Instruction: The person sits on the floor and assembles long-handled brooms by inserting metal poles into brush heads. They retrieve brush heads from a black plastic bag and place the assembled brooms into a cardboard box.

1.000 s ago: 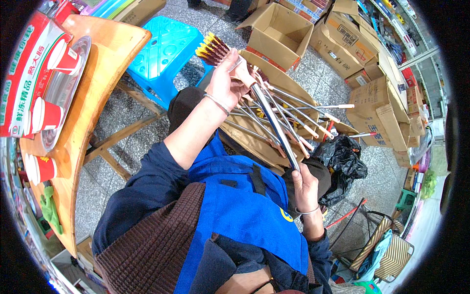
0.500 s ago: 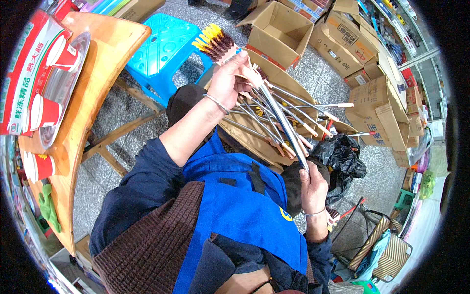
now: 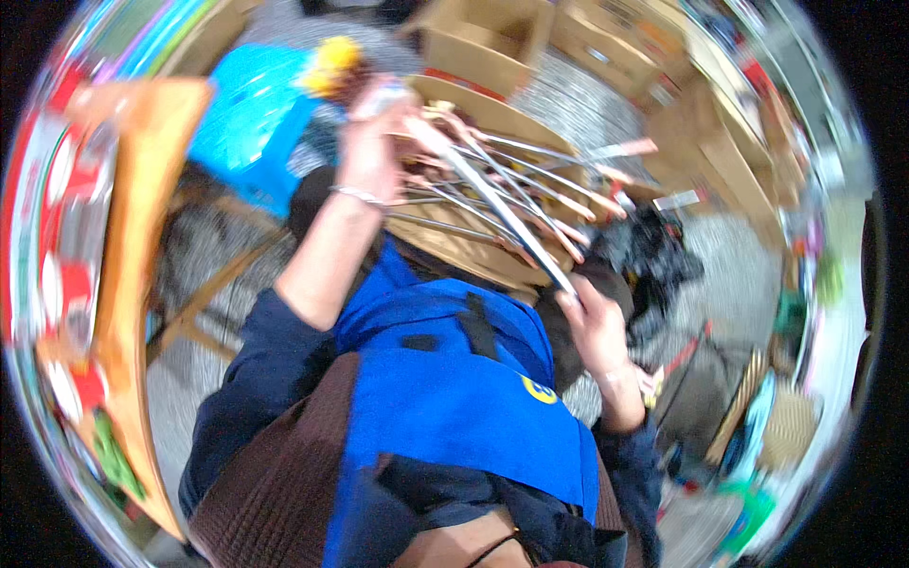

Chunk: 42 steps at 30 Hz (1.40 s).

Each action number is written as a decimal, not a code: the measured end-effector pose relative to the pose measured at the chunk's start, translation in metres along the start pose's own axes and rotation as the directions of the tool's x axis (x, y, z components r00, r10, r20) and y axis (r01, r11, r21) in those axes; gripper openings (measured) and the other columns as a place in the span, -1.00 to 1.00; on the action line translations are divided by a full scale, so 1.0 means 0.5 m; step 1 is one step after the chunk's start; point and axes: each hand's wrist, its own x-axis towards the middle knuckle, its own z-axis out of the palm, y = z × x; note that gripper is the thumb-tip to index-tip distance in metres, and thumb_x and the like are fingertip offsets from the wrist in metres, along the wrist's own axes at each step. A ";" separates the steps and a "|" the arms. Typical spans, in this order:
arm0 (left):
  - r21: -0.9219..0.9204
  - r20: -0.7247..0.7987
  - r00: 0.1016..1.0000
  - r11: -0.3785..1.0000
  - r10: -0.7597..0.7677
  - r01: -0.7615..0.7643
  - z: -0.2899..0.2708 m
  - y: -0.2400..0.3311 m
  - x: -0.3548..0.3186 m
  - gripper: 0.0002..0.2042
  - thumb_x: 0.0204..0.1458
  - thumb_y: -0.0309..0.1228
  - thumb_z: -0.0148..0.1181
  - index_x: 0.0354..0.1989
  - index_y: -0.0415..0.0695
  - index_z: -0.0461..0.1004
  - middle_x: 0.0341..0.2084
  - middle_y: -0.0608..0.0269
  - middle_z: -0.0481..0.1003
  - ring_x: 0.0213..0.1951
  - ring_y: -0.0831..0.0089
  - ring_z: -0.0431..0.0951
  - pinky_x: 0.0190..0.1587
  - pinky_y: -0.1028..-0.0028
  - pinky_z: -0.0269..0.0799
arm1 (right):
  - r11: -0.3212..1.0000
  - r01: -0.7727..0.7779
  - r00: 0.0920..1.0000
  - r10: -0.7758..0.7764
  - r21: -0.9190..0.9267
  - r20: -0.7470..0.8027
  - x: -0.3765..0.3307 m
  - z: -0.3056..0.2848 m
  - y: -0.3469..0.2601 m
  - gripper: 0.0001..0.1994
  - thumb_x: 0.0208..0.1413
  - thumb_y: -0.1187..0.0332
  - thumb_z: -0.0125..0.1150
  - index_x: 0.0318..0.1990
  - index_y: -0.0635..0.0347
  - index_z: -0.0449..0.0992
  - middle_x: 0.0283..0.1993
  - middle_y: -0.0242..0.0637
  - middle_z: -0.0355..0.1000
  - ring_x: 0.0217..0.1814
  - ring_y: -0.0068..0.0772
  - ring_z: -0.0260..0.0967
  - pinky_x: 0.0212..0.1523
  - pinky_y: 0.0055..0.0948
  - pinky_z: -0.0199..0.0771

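My left hand (image 3: 367,156) is closed around the head end of long-handled brushes (image 3: 497,206); yellow and dark brown bristles (image 3: 333,68) fan out beyond it. Silvery handles slant from there down to my right hand (image 3: 597,327), whose fingers grip their lower ends. How many handles I hold is too blurred to tell. Under them, more brushes with thin metal handles and pinkish ends (image 3: 573,201) lie loosely on brown cardboard (image 3: 473,260) by my lap.
A blue plastic stool (image 3: 251,114) stands at far left, beside a wooden table (image 3: 133,237) bearing red paper cups (image 3: 66,293) and a green glove (image 3: 114,454). Cardboard boxes (image 3: 483,38) stand at the back and right. A black plastic bag (image 3: 653,256) lies near my right knee.
The view has shifted and blurred, with the surroundings sliding left. Both hands keep their hold on the brushes, which still slant the same way.
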 end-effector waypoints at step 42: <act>0.991 0.051 0.880 -0.084 -0.472 -0.102 -0.256 -0.354 -0.139 -0.67 -0.20 -0.46 0.10 -0.18 -0.18 0.32 -0.32 -0.10 0.46 -0.23 0.00 0.47 -0.17 0.17 0.39 | 0.807 -0.429 0.824 0.166 -0.405 -0.542 0.023 0.083 0.310 -0.72 0.08 0.14 0.07 -0.08 -0.04 0.40 -0.38 -0.19 0.39 -0.40 -0.09 0.38 -0.44 -0.20 0.37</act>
